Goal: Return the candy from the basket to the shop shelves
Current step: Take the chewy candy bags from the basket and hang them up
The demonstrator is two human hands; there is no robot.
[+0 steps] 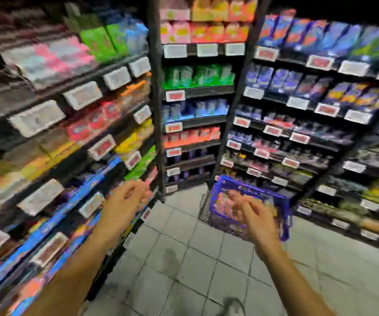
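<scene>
A blue shopping basket [277, 199] stands on the tiled floor at the foot of the shelves, with pinkish candy packs [223, 205] inside; the picture is blurred. My right hand [255, 217] hovers in front of the basket, its fingers loosely curled, and holds nothing. My left hand [128, 197] is stretched forward beside the lower left shelves, fingers relaxed and empty. Neither hand touches the basket or a shelf.
Shelves of candy [197, 78] surround me on the left, centre and right, with white price tags [174, 50] along their edges. A black upright post [155, 94] divides the left and centre racks. Grey floor tiles [184, 265] stretch between my arms.
</scene>
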